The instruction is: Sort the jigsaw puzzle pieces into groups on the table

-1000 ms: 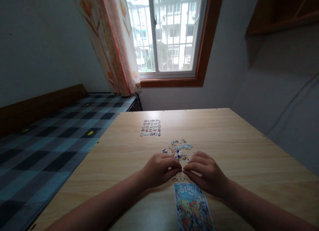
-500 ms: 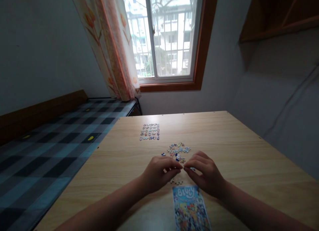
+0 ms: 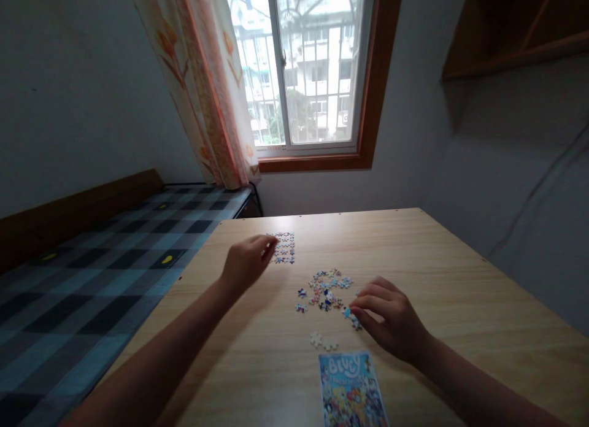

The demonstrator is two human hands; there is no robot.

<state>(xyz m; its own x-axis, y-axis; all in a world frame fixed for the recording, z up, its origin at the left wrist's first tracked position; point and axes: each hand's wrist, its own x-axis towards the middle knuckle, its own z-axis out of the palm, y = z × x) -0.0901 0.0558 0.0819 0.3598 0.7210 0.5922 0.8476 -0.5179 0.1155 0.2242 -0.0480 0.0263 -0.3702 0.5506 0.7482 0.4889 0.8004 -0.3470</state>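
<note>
At the far left of the table, my left hand point(image 3: 248, 261) reaches over a neat grid of jigsaw pieces point(image 3: 285, 250). Its thumb and fingertips are pinched on a small puzzle piece, mostly hidden by the fingers, and the hand covers the grid's left side. My right hand point(image 3: 389, 316) hovers by the right side of a loose heap of puzzle pieces point(image 3: 329, 286), its fingers loosely curved and slightly apart. Just beyond its fingertips lie a few blue pieces point(image 3: 347, 313). Two separate pieces point(image 3: 301, 308) lie left of the heap.
A picture sheet lettered "Bluey" point(image 3: 352, 390) lies at the near edge. Pale pieces point(image 3: 316, 339) sit just above it on the wooden table point(image 3: 437, 280). A bed with a checked cover point(image 3: 138, 261) stands left; a window and curtain point(image 3: 207, 83) are behind.
My hands, fingertips together over the near pieces before, have parted. My left hand has moved far and left to the grid; my right hand has shifted slightly right, its fingers loosened.
</note>
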